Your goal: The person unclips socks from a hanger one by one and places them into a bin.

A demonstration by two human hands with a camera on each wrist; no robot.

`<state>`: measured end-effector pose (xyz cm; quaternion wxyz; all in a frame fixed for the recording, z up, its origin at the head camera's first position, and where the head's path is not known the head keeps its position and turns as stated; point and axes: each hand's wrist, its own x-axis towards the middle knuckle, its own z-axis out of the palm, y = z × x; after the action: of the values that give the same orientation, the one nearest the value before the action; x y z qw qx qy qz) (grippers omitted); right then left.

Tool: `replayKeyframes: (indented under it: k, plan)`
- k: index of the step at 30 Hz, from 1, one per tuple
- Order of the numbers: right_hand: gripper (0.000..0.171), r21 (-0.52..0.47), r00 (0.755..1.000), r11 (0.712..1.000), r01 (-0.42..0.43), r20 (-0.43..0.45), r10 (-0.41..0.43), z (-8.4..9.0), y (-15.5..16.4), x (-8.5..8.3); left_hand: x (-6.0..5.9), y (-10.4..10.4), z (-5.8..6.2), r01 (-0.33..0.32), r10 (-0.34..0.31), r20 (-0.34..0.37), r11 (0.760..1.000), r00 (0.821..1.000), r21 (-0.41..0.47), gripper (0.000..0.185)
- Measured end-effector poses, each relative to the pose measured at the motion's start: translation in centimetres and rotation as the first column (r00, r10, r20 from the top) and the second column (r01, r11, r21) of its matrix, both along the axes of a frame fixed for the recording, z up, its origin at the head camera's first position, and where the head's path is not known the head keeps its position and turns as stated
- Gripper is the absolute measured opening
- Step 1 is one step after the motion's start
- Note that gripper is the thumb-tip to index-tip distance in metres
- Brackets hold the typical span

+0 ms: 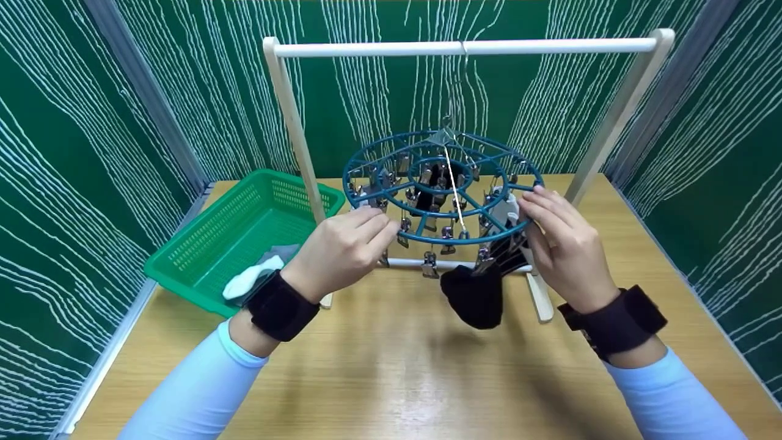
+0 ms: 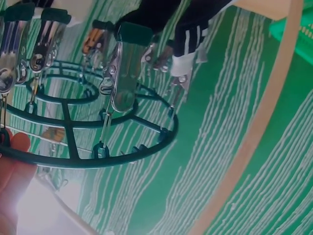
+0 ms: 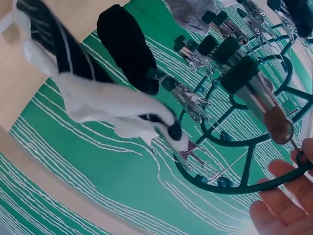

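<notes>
i stand at a light wooden table (image 1: pixel 391 373) boxed in by green walls (image 1: pixel 73 122) streaked with white wavy lines, left, right and behind. a white-railed drying frame (image 1: pixel 464 47) rises from the far half of the table, its legs slanting down to the wood and its low crossbar just behind my hands. from its top rail a round blue clip hanger (image 1: pixel 443 186) hangs by a hook, ringed with metal clips.

my left hand (image 1: pixel 342 250) has its fingers curled in around the hanger's near-left rim by a clip; the left wrist view shows a fingertip pressed to the ring. my right hand (image 1: pixel 562 244) holds the near-right rim, fingers bent over it beside a black-and-white striped sock (image 3: pixel 93 105) pinned there. a black sock (image 1: pixel 475 293) hangs from a clip between my hands, its toe close above the table, and something dark hangs near the hub.

the near half of the table is open wood under my forearms. on the left a green basket (image 1: pixel 201 250) sits near the table's edge, just beside my left wrist, with a white sock (image 1: pixel 247 278) lying in it. the frame's legs flank the hanger closely on both sides.
</notes>
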<state>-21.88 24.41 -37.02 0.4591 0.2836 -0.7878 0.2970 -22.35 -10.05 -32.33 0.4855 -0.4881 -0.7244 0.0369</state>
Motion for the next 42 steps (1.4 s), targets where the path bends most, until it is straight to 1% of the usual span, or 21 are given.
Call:
replayKeyframes:
  k: [4,8,13,15,18,19,22,26,29,33,36,39,42]
  plan:
    - [0.033,0.003,0.999,1.0,-0.019,-0.038,0.019,0.0,-0.1,0.4,-0.4,-0.5,-0.2,-0.002,0.002,0.012,1.0,1.0,0.008,0.012]
    - [0.035,0.013,0.997,0.999,-0.043,-0.061,0.044,0.1,-0.3,1.1,-1.0,-1.0,-0.4,-0.007,0.006,0.026,1.0,1.0,0.012,0.012]
    - [0.039,0.032,0.993,0.997,-0.073,-0.086,0.076,0.3,-0.8,2.0,-1.8,-1.7,-0.3,-0.033,0.033,0.036,0.999,0.999,0.009,0.014]
    - [0.036,0.035,0.99,0.995,-0.091,-0.103,0.094,0.4,-1.1,2.2,-2.0,-1.9,-0.3,-0.044,0.044,0.043,0.999,0.998,0.007,0.015]
    - [0.017,0.037,0.984,0.993,-0.113,-0.131,0.117,0.5,-1.6,2.3,-2.5,-2.2,-0.2,-0.059,0.059,0.06,0.998,0.996,0.004,0.017]
    - [0.016,0.039,0.983,0.992,-0.118,-0.14,0.122,0.6,-1.7,2.4,-2.6,-2.3,-0.1,-0.063,0.063,0.067,0.998,0.996,0.004,0.016]
    - [0.032,0.048,0.98,0.991,-0.122,-0.155,0.128,0.8,-2.2,2.4,-3.0,-2.6,-0.1,-0.076,0.074,0.096,0.997,0.993,0.01,0.015]
    - [0.032,0.075,0.979,0.991,-0.113,-0.162,0.123,1.0,-2.8,2.7,-3.4,-2.8,-0.2,-0.1,0.096,0.135,0.995,0.986,0.02,0.016]
    - [0.027,0.08,0.979,0.99,-0.116,-0.162,0.128,1.1,-3.1,2.7,-3.6,-2.9,-0.3,-0.112,0.106,0.156,0.993,0.982,0.031,0.017]
    - [0.026,0.086,0.978,0.989,-0.123,-0.156,0.136,1.1,-3.4,2.7,-3.7,-2.9,-0.4,-0.106,0.094,0.191,0.993,0.977,0.053,0.018]
    - [0.03,0.102,0.978,0.987,-0.122,-0.159,0.138,1.2,-3.5,2.7,-3.4,-2.8,-0.2,-0.085,0.069,0.225,0.994,0.972,0.064,0.02]
    - [0.031,0.11,0.975,0.986,-0.127,-0.168,0.145,1.2,-3.6,2.6,-2.9,-2.5,0.0,-0.041,0.024,0.249,0.997,0.968,0.061,0.026]
    - [0.031,0.114,0.974,0.985,-0.127,-0.173,0.146,1.1,-3.8,2.6,-2.3,-2.0,0.1,0.02,-0.03,0.245,0.999,0.969,0.045,0.032]
